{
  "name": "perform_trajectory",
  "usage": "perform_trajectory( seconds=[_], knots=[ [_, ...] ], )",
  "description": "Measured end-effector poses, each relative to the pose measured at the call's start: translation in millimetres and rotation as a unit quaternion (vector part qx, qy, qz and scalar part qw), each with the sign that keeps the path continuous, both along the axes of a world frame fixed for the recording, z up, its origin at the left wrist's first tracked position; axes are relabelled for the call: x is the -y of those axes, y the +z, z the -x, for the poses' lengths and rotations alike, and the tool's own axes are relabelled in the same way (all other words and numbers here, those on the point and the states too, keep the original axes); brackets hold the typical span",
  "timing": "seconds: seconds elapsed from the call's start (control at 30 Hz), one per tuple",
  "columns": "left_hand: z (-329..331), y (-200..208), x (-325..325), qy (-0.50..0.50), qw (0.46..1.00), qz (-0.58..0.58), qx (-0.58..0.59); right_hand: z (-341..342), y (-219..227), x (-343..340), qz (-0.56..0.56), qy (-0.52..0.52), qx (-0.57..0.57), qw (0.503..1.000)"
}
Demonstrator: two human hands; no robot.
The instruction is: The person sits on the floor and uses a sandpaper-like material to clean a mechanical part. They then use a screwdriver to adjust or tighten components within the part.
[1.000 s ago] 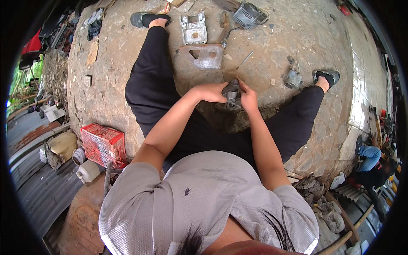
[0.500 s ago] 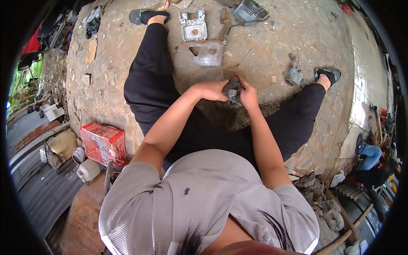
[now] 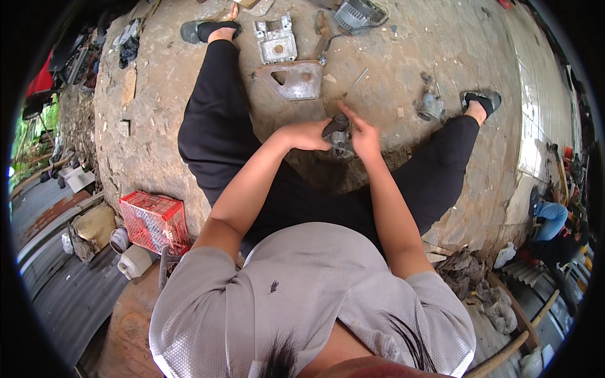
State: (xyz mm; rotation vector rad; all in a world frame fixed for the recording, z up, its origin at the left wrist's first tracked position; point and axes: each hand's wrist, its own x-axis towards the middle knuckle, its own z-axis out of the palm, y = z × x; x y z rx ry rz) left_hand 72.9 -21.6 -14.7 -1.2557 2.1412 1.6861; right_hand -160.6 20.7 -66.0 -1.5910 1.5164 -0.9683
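Observation:
Between my spread legs I hold a small dark grey metal machine part [image 3: 340, 137], roughly cylindrical with a darker top. My left hand [image 3: 307, 135] grips it from the left side, its thumb on the near side. Beside the part's right side is my right hand [image 3: 364, 137], with its fingers stretched out forward past the top. Whether its palm touches the part cannot be made out. A thin metal rod [image 3: 357, 82] lies on the ground ahead of my hands. Close by is a flat metal plate [image 3: 299, 82] with a triangular hole.
Farther ahead lie a silvery cast bracket [image 3: 275, 41] and a grey finned housing [image 3: 358, 16] with a cable. A grey metal fitting [image 3: 431, 106] lies near my right foot. At left stand a red crate [image 3: 154, 214] and a whitish jug [image 3: 134, 261]. Another person [image 3: 554, 227] is at far right.
My right hand's fingers have straightened forward from around the part's top. Both hands and the part appear slightly farther left, as does the whole ground view.

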Motion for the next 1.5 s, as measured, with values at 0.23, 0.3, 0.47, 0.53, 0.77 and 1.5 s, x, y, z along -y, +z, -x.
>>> perform_trajectory(
  seconds=[0.23,0.3,0.47,0.53,0.77,1.5],
  knots=[
    [-0.7,13.5,0.7,-0.004,1.000,-0.004,0.019,-11.1,23.2,5.3,-0.005,-0.016,0.022,1.000],
    [5.0,15.6,2.2,-0.013,0.999,-0.039,0.024,-2.7,2.6,4.0,-0.077,0.042,-0.034,0.996],
    [-7.2,-9.4,-3.8,0.015,0.999,0.029,-0.008,-11.0,20.8,5.9,0.062,0.005,0.032,0.998],
    [-2.5,0.3,-0.8,0.001,1.000,-0.011,-0.017,-9.3,19.5,1.4,0.003,0.005,0.017,1.000],
    [-1.1,13.5,-2.0,-0.004,1.000,0.002,0.020,-10.3,27.5,5.0,0.048,0.006,0.037,0.998],
    [1.3,8.6,-0.9,-0.013,1.000,0.014,0.007,-5.0,10.3,-3.3,-0.058,-0.027,-0.046,0.997]
  ],
)
